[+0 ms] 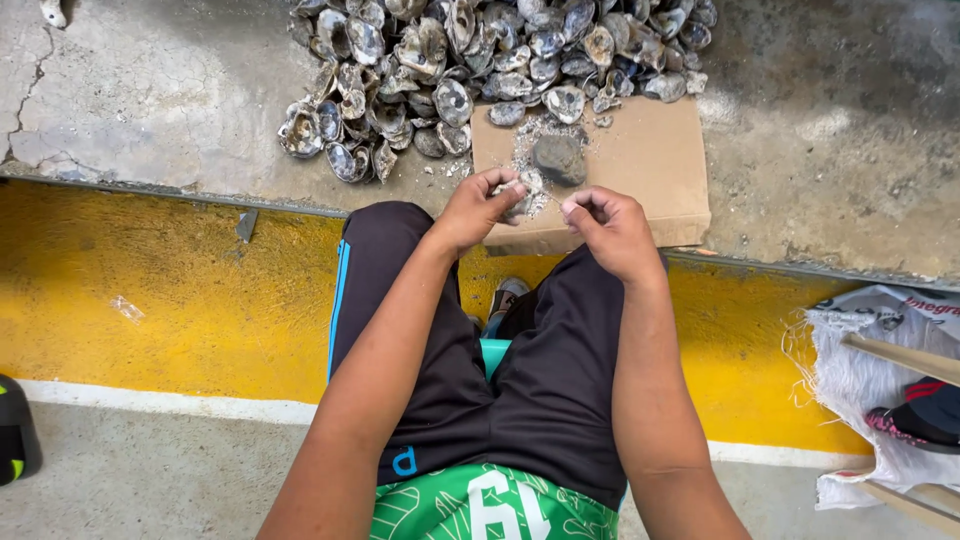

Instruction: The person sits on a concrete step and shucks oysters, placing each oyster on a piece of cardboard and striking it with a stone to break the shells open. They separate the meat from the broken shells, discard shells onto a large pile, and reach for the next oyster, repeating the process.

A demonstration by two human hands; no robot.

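At far left edge, low in the frame, part of a dark rounded object on grey floor. Across the middle, a yellow painted curb edged below by a white line. Upper left, cracked concrete. Top centre, a heap of grey oyster shells spilling toward a sheet of brown cardboard, with a dark stone resting on the cardboard amid pale shell grit. Just below the stone, centre of frame, left hand closed around a small pale shell, fingers curled on it. Just beside it, right hand pinched shut, thumb against fingertips; whatever sits in the pinch too small to tell. Both hands raised over knees in dark shorts with a blue side stripe, green patterned shirt at bottom centre. Between the legs, a glimpse of a shoe and a teal seat edge. At lower right, a white woven sack with wooden sticks lying across it.
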